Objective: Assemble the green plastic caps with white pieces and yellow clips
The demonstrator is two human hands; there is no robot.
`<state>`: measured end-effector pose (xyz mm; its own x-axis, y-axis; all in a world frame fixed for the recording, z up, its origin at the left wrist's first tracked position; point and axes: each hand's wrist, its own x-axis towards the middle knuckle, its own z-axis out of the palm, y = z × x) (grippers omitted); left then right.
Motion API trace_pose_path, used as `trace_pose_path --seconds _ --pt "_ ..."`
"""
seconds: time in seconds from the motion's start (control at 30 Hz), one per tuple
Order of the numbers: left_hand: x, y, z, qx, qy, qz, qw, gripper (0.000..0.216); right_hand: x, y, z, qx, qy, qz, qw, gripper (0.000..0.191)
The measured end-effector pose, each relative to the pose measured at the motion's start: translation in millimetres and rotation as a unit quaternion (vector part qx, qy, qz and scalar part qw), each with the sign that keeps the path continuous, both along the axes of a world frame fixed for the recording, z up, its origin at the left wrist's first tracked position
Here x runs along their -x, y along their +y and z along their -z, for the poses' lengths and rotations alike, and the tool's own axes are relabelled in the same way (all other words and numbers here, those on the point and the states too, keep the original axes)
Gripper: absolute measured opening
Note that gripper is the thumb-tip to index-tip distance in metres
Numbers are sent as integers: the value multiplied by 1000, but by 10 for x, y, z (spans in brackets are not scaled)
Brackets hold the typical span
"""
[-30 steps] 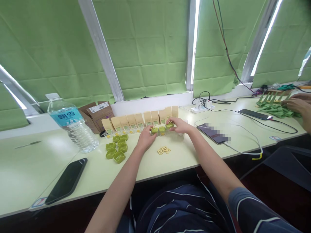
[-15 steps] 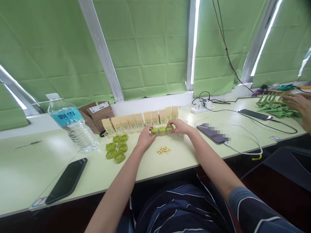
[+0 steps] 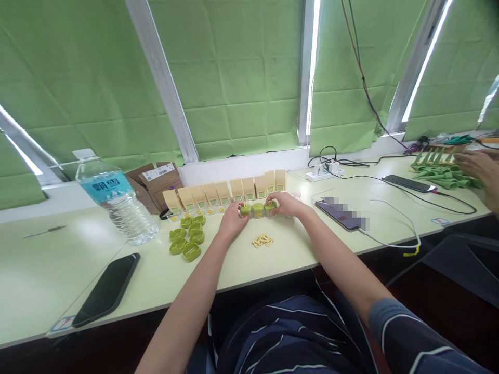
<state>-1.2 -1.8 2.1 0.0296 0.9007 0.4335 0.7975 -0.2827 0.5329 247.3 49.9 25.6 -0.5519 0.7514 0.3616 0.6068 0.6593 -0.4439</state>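
Observation:
Three small clear containers with green lids (image 3: 258, 209) stand side by side in a row. My left hand (image 3: 234, 221) is closed against the left end of the row, thumb and fingers on the leftmost container (image 3: 245, 210). At the other end, my right hand (image 3: 285, 204) grips the rightmost container (image 3: 270, 206), its fingers curled over the side. A small heap of pale yellow loops (image 3: 262, 241) lies in front of the row. To the left sit several loose green lid-like pieces (image 3: 191, 251). Behind stand several clear packs with tan card tops (image 3: 224, 190).
A large water bottle (image 3: 117, 202) and a cardboard box (image 3: 156, 187) stand at left, with a black phone (image 3: 107, 290) nearer. Another phone (image 3: 340, 214) on a white cable lies at right, by a power strip (image 3: 325, 175). Another person's hand (image 3: 477, 163) works over green pieces (image 3: 444, 171).
Both hands and the row of three green-lidded containers have shifted very slightly left. Both hands keep their hold at the ends.

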Motion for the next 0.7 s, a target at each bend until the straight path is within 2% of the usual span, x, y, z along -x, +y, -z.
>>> trace_pose_path --seconds 0.17,0.27,0.33,0.4,0.47,0.53,0.7 --pt "-8 -37 -23 14 0 -12 1000 43 15 -61 -25 12 6 -4 1000 43" --pt "-31 -76 -39 13 -11 -11 1000 47 41 -131 -84 -11 45 -24 999 52" --pt "-47 -101 -48 13 -21 -11 1000 50 84 -205 -139 -47 85 -50 994 41" --pt "-57 -115 -53 18 -25 -11 999 50 147 -292 -187 -48 136 -79 986 27" --pt "-56 -111 -51 21 -25 -11 999 49 215 -377 -215 16 152 -123 981 24" --pt "-48 -89 -40 18 -23 -6 1000 48 271 -439 -221 102 111 -169 974 30" --pt "-33 -25 -14 10 -12 -14 1000 42 307 -470 -196 272 -11 -196 942 42"
